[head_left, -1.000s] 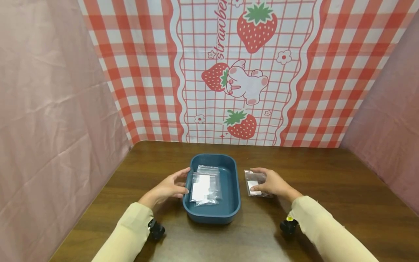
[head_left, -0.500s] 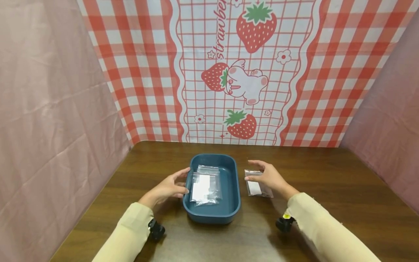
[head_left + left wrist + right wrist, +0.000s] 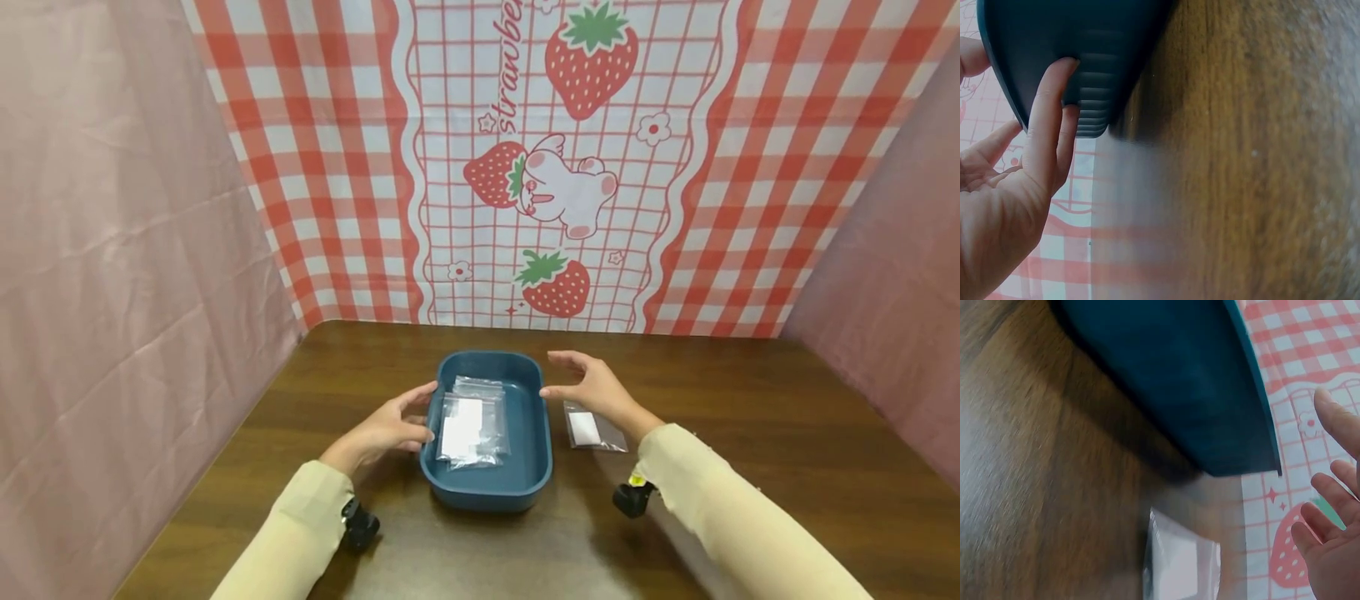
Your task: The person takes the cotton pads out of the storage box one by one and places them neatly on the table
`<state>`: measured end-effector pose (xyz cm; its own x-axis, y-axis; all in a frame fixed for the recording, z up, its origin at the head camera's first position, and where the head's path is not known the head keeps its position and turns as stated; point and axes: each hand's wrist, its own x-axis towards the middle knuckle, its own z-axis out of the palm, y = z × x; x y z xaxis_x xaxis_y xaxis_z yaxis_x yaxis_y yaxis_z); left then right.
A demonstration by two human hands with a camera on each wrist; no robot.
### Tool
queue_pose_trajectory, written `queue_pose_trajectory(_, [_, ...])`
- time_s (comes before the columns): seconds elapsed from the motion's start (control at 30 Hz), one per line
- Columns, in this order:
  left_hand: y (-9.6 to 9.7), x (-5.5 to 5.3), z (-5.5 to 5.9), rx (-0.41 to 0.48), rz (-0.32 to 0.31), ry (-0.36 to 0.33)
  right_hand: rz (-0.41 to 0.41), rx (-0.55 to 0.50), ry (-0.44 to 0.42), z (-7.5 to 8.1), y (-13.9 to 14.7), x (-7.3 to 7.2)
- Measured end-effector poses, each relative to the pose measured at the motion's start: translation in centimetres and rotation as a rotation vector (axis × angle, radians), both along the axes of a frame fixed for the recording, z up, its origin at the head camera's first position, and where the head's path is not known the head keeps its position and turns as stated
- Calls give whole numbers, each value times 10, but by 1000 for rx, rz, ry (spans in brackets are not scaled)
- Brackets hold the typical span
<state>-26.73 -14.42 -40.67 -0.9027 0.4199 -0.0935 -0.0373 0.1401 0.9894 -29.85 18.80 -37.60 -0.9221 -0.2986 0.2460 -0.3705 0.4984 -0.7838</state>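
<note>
A blue rectangular bin (image 3: 491, 500) stands on the table, holding several clear zip bags (image 3: 495, 425) with white pieces on its left side. Against the bin's left wall rest the extended fingers of my left hand (image 3: 381, 432); the left wrist view shows two of this hand's (image 3: 1038, 144) fingertips on the ribbed outer side. My right hand (image 3: 596, 392) is at the bin's right rim, fingers spread and holding nothing. Partly beneath it in the head view, one clear zip bag (image 3: 585, 429) with a white piece inside lies on the table.
The brown wooden table (image 3: 480, 558) reaches back to a red-and-white checked strawberry cloth (image 3: 352, 208). Pink curtains (image 3: 135, 250) hang on both sides. A small black wrist camera (image 3: 633, 498) is on the right arm.
My right hand has let go of the zip bag on the table and moved left and away from me to the bin's right rim. The left hand has stayed in place.
</note>
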Motion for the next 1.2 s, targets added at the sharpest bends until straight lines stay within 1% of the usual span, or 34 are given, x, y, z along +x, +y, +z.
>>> queue_pose_trajectory(0.23, [0,0,3,5,6,-11,47,-15,-45,10,-21,-3])
queue_pose_trajectory(0.47, [-1,1,3,12,13,-10,116,-40,-34,15,-43,-6])
queue_pose_trajectory(0.67, [-3,0,0,16,-1,-5,124,-15,-27,20,-59,-8])
queue_pose_trajectory(0.77, [-3,0,0,5,12,-4,112,0,-20,23,-67,-10])
queue_pose_trajectory(0.87, [-4,0,0,-7,24,-7,106,-5,-11,25,-77,-13])
queue_pose_trajectory(0.9, [-3,0,0,-8,28,-12,107,-8,-8,25,-80,-15])
queue_pose_trajectory(1.03, [-3,-1,1,0,10,-15,123,-15,-11,24,-91,-18])
queue_pose_trajectory(1.2, [-1,-2,1,2,-1,-19,131,10,-45,19,-102,-20])
